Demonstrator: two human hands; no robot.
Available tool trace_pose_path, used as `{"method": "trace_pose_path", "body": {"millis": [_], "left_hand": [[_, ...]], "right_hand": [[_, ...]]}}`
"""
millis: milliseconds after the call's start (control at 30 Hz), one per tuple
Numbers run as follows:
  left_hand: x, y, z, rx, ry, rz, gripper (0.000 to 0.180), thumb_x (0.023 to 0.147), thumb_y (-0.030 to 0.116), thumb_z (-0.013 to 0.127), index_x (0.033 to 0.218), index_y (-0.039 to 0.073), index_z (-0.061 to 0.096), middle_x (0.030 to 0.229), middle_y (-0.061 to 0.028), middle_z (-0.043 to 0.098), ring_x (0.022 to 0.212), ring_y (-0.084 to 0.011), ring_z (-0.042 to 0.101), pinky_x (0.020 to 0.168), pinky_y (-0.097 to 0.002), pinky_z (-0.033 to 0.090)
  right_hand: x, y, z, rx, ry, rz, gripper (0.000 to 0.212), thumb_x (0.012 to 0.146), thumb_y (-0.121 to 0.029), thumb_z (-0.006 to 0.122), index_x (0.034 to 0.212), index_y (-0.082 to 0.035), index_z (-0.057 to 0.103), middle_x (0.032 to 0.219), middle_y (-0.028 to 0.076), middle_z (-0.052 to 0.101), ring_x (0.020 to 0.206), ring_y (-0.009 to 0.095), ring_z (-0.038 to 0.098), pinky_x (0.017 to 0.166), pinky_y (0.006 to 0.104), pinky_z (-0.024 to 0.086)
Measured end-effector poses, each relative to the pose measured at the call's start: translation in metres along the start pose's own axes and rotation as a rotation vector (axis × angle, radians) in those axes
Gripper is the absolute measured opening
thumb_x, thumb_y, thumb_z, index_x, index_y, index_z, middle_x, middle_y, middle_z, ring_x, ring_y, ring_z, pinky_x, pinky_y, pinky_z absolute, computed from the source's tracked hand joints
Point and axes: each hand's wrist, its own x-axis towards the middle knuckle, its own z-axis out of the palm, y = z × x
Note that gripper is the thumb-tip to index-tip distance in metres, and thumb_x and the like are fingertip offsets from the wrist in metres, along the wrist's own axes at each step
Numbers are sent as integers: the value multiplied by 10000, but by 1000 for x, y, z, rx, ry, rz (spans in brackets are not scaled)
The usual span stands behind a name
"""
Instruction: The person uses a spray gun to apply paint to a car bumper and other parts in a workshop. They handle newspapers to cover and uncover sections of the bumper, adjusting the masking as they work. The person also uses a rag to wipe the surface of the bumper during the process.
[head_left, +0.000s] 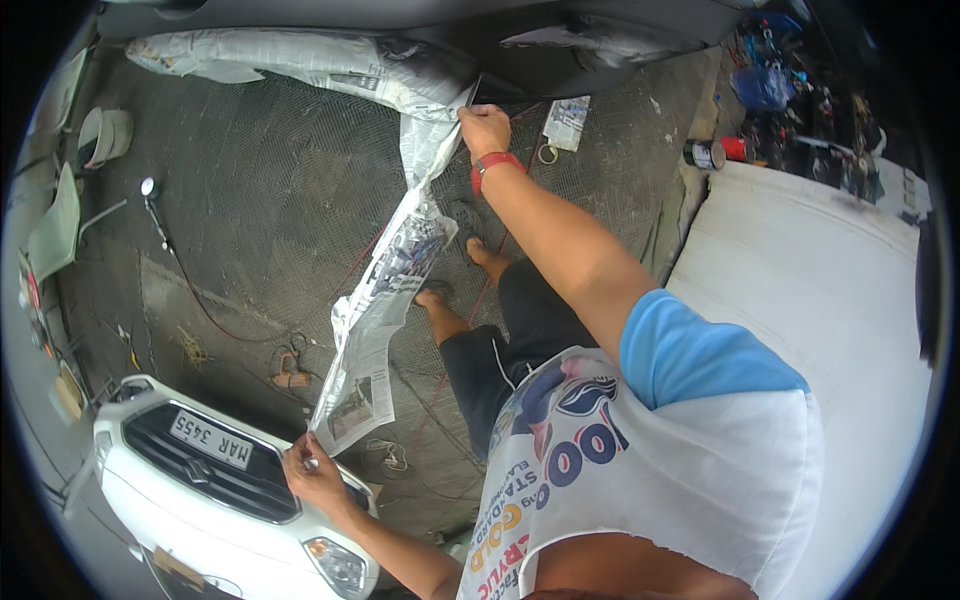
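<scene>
Newspaper (pixel 385 300) pinched between left grip (pixel 312 472) at 7 o'clock and right grip (pixel 484 128) at 12

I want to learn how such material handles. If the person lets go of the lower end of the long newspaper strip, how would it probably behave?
Probably floppy: the newspaper strip sags and twists between the left hand and the right hand. It seems light, since fingertip pinches carry it. It may tear easily, being thin and creased.
</scene>
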Motion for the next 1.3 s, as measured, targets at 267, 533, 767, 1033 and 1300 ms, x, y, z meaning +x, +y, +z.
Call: {"method": "trace_pose_path", "body": {"millis": [267, 533, 767, 1033, 1300], "left_hand": [[-23, 54, 25, 67, -21, 84, 196, 987, 183, 799, 902, 11, 764, 810, -99, 709, 685, -254, 639, 617, -391, 494], [-24, 51, 20, 65, -42, 100, 205, 996, 168, 794, 902, -12, 764, 812, -101, 719, 707, -252, 665, 636, -395, 509], [-36, 41, 11, 62, -13, 136, 146, 976, 104, 791, 916, -24, 754, 850, -108, 726, 730, -258, 657, 662, -407, 512], [-37, 41, 5, 101, -16, 109, 132, 968, 82, 794, 929, -35, 746, 865, -115, 725, 763, -279, 658, 689, -426, 516], [-34, 40, 11, 131, -1, 59, 145, 985, 101, 788, 939, -32, 750, 880, -133, 734, 773, -289, 666, 696, -420, 531]], "right_hand": [[59, 46, -66, -25, -33, -109, 267, 783, -272, 804, 839, -12, 776, 884, 217, 791, 881, 394, 775, 863, 453, 592], [50, 43, -91, -43, -189, -39, 374, 804, -343, 846, 957, -11, 770, 1002, 223, 794, 962, 373, 768, 907, 441, 583], [54, 22, -84, -64, -12, -50, 870, 763, -491, 922, 1329, 56, 549, 1321, 314, 658, 1218, 430, 679, 1063, 447, 548], [80, 9, -63, -143, 47, -111, 567, 799, -354, 849, 1175, 27, 661, 1157, 230, 777, 1134, 408, 741, 1027, 447, 564], [65, -9, -62, -157, 42, -183, 345, 797, -334, 816, 871, -8, 730, 919, 230, 784, 907, 415, 767, 877, 474, 594]]}}
